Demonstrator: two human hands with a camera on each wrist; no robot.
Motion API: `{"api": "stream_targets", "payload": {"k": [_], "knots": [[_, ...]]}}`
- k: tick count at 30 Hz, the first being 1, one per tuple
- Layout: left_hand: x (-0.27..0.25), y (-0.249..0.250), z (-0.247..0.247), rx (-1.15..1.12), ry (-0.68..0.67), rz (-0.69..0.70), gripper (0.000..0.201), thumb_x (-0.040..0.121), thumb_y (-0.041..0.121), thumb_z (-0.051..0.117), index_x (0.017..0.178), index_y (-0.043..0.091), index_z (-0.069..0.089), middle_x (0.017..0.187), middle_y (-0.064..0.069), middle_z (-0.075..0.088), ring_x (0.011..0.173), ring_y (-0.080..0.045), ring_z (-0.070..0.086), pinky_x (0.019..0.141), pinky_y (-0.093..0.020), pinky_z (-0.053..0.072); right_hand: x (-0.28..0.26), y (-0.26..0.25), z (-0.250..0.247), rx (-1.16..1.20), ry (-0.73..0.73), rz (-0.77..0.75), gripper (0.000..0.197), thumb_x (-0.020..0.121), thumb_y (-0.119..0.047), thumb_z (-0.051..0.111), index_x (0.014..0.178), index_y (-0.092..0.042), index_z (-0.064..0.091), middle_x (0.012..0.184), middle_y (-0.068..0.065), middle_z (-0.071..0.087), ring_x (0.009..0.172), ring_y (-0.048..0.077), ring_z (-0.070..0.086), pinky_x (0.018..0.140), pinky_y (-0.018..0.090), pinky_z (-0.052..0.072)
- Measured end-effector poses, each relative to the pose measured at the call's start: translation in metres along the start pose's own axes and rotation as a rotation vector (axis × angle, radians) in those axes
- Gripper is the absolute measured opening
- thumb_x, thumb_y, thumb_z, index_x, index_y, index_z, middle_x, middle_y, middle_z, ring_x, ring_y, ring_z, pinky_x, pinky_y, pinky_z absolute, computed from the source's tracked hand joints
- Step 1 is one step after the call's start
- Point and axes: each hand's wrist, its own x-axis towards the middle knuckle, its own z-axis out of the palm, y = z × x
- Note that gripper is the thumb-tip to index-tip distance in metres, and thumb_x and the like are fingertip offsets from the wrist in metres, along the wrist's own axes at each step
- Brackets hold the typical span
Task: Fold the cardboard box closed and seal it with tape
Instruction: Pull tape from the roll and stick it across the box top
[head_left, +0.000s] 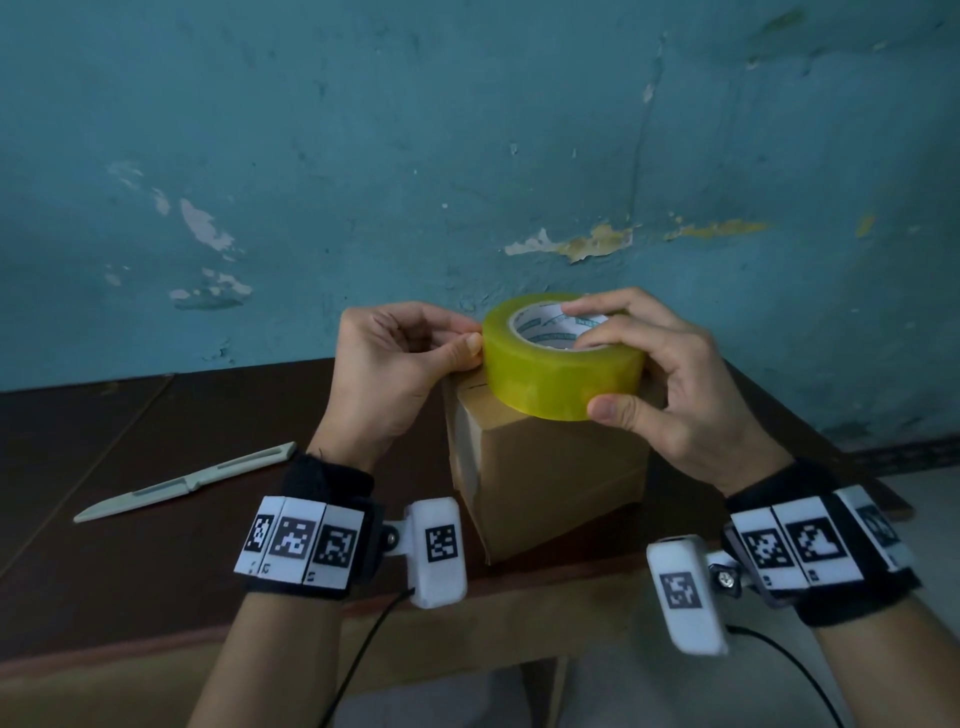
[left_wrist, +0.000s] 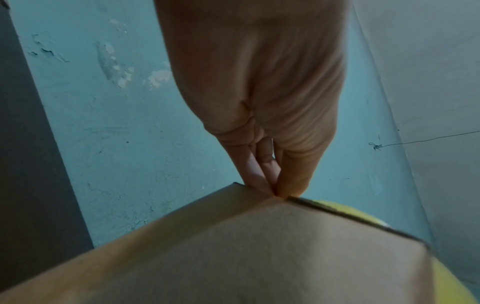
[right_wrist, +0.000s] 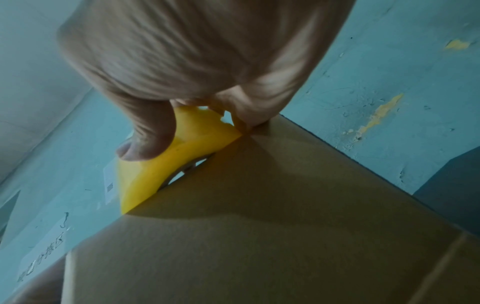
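A small brown cardboard box (head_left: 545, 467) with matte, smooth sides stands on a dark brown table (head_left: 130, 519), near its front edge, below a teal wall (head_left: 467, 130) with peeling, flaking paint. Just above the box top, two bare hands hold a thick round roll of glossy yellowish translucent tape (head_left: 563, 358) with a white printed paper core. The right hand (head_left: 675, 379) grips the roll: its fingers curl over the top rim into the core and its thumb presses the near outer face. The left hand (head_left: 395, 364) has its fingers curled, with thumb and forefinger pinched together against the roll's left side; whether they hold a loose tape end cannot be told. In the left wrist view those fingertips (left_wrist: 262, 181) meet just past the box's upper edge. A slim, pale plastic knife (head_left: 182, 483) lies flat on the table, well to the left of the box.
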Motion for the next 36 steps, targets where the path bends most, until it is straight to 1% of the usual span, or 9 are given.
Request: {"api": "stream_targets", "payload": {"k": [7, 10, 12, 16, 20, 26, 29, 32, 36], "knots": [[0.003, -0.007, 0.008, -0.028, 0.024, -0.022, 0.015, 0.081, -0.01, 0.082, 0.086, 0.002, 0.076, 0.077, -0.018, 0.073, 0.072, -0.028, 0.066, 0.074, -0.03, 0.063, -0.001, -0.001, 0.0, 0.025, 0.012, -0.007, 0.048, 0.083, -0.04, 0.075, 0.114, -0.004, 0.077, 0.141, 0.011, 0.063, 0.135, 0.023, 0.061, 0.1, 0.049, 0.057], [0.0, -0.008, 0.001, -0.145, -0.007, -0.043, 0.011, 0.078, 0.001, 0.082, 0.089, 0.001, 0.078, 0.079, -0.01, 0.08, 0.072, -0.02, 0.073, 0.077, -0.028, 0.064, 0.0, -0.001, -0.001, 0.036, 0.01, 0.002, 0.049, 0.082, -0.04, 0.076, 0.115, -0.004, 0.078, 0.142, 0.011, 0.064, 0.136, 0.02, 0.061, 0.103, 0.043, 0.056], [-0.001, -0.007, -0.002, -0.13, -0.02, -0.026, 0.018, 0.076, 0.005, 0.083, 0.092, -0.001, 0.079, 0.084, -0.012, 0.082, 0.078, -0.023, 0.074, 0.079, -0.031, 0.064, 0.0, -0.002, -0.002, 0.05, 0.009, 0.005, 0.048, 0.082, -0.04, 0.076, 0.115, -0.006, 0.077, 0.142, 0.011, 0.064, 0.136, 0.02, 0.061, 0.104, 0.042, 0.056], [0.0, -0.005, -0.003, -0.049, -0.027, -0.003, 0.018, 0.075, 0.004, 0.085, 0.092, 0.002, 0.08, 0.08, -0.006, 0.081, 0.075, -0.016, 0.073, 0.077, -0.027, 0.063, 0.0, -0.002, -0.003, 0.067, 0.012, 0.003, 0.044, 0.081, -0.039, 0.076, 0.115, -0.01, 0.076, 0.142, 0.01, 0.065, 0.136, 0.021, 0.061, 0.103, 0.044, 0.056], [0.0, -0.004, -0.003, -0.007, -0.013, 0.014, 0.015, 0.079, 0.002, 0.084, 0.093, 0.001, 0.08, 0.083, -0.007, 0.082, 0.078, -0.019, 0.074, 0.079, -0.032, 0.063, 0.0, -0.001, -0.001, 0.053, 0.011, 0.002, 0.045, 0.082, -0.04, 0.076, 0.113, -0.008, 0.077, 0.141, 0.01, 0.065, 0.136, 0.021, 0.061, 0.103, 0.047, 0.056], [-0.003, 0.009, -0.003, 0.177, -0.029, 0.056, 0.011, 0.084, 0.001, 0.084, 0.094, 0.006, 0.083, 0.088, -0.006, 0.083, 0.08, -0.019, 0.078, 0.078, -0.03, 0.064, 0.0, 0.001, -0.002, 0.037, 0.017, -0.003, 0.048, 0.082, -0.041, 0.075, 0.114, -0.004, 0.077, 0.141, 0.01, 0.065, 0.137, 0.021, 0.061, 0.103, 0.049, 0.056], [-0.002, 0.018, -0.002, 0.381, -0.022, 0.085, 0.01, 0.085, 0.002, 0.084, 0.091, 0.01, 0.085, 0.081, -0.003, 0.082, 0.078, -0.024, 0.079, 0.074, -0.032, 0.065, 0.0, 0.001, -0.001, 0.042, 0.024, -0.008, 0.049, 0.082, -0.04, 0.075, 0.114, -0.003, 0.077, 0.141, 0.01, 0.065, 0.135, 0.023, 0.062, 0.101, 0.05, 0.057], [0.001, 0.025, 0.0, 0.578, -0.019, 0.13, 0.009, 0.083, 0.006, 0.084, 0.083, 0.016, 0.084, 0.072, 0.001, 0.078, 0.069, -0.019, 0.075, 0.067, -0.036, 0.063, -0.001, 0.001, 0.0, 0.039, 0.033, -0.011, 0.049, 0.082, -0.04, 0.076, 0.112, -0.001, 0.076, 0.141, 0.011, 0.065, 0.133, 0.024, 0.063, 0.099, 0.054, 0.056], [0.002, 0.027, 0.001, 0.625, -0.031, 0.141, 0.007, 0.077, 0.015, 0.078, 0.075, 0.022, 0.08, 0.065, 0.003, 0.073, 0.062, -0.019, 0.071, 0.062, -0.042, 0.061, -0.001, 0.001, 0.001, 0.025, 0.033, -0.009, 0.049, 0.082, -0.04, 0.076, 0.111, -0.001, 0.076, 0.141, 0.011, 0.064, 0.133, 0.025, 0.063, 0.099, 0.053, 0.056]]}}
